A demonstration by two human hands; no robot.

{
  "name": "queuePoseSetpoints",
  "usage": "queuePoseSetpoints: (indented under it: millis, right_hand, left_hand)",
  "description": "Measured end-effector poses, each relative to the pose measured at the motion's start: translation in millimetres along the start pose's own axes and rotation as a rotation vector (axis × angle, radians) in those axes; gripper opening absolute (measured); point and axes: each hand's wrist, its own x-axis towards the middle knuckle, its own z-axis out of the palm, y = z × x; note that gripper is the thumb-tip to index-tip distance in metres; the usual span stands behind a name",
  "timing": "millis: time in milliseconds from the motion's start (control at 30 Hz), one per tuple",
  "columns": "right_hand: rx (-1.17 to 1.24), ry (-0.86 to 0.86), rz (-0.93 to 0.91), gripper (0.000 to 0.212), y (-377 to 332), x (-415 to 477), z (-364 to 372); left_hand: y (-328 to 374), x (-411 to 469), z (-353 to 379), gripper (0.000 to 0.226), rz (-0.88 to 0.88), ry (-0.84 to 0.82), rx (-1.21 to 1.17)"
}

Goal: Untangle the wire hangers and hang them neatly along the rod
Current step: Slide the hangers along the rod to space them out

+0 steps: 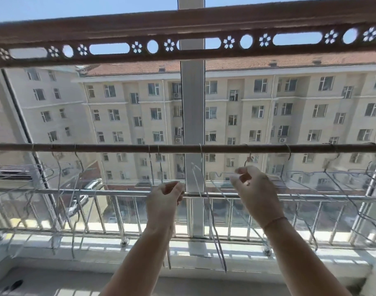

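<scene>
The rod (118, 148) runs level across the full width of the view, in front of the window. The wire hangers (288, 150) are hooked over it at intervals: a loose cluster at the left end, a pair left of centre, one at the centre, and several overlapping frames toward the right end.

The centre hanger (201, 149) hangs edge-on between the two hands, its frame slanting down and to the right.

The left hand (164, 201) is raised below the rod with its fingers curled. It grasps one hanger of the pair (158, 150), whose wire reappears below the wrist.

The right hand (255, 189) is raised just right of the centre hanger, with thumb and forefinger bent toward each other beside a wire. Whether it pinches that wire cannot be told. A thin band (275, 221) circles its wrist.

Above the rod is a brown rail (182, 24) pierced with flower and oval cut-outs. Behind the rod stand a white window post (192, 103) and a metal railing (123, 192). An apartment building (129, 103) is visible through the glass.
</scene>
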Motion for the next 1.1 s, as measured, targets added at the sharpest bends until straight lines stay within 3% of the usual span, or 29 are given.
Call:
queuePoseSetpoints:
  millis: [267,433,667,1100]
  right_hand:
    - [0.1,-0.205,-0.085,0.015,-64.0,-12.9,79.5]
    - [0.069,-0.21,0.083,0.018,-74.1,-13.9,122.1]
    - [0.025,-0.162,0.225,0.015,-86.5,-15.5,153.0]
    - [0.063,-0.132,0.34,0.008,-97.2,-13.9,180.6]
  left_hand:
    - [-4.8,32.4,-59.6,0.018,0.055,0.15,0.068]
    - [-12.5,58.6,-68.6,0.027,-0.124,-0.027,0.101]
    - [-8.6,81.2,-85.1,0.016,-0.208,-0.247,0.09]
    - [7.0,106.4,-137.2,0.009,-0.216,-0.239,0.045]
